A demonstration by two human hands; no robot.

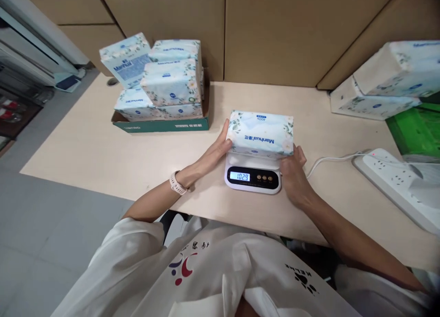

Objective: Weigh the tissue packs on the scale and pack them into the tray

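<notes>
A pack of tissues (261,132) with a blue and white floral wrapper is over the platform of a small white digital scale (252,175). The scale's blue display is lit with digits. My left hand (222,145) grips the left side of the pack, thumb toward me and fingers along the edge. At the pack's near right corner, my right hand (294,170) holds on with curled fingers, partly hidden by the pack. Whether the pack rests fully on the platform cannot be told.
At the back left, a green open carton (161,125) holds several similar tissue packs (172,83). Two more packs (374,99) are stacked at the right beside a green crate (412,129). A white power strip (395,179) with cables lies right. Large cardboard boxes (268,37) line the back.
</notes>
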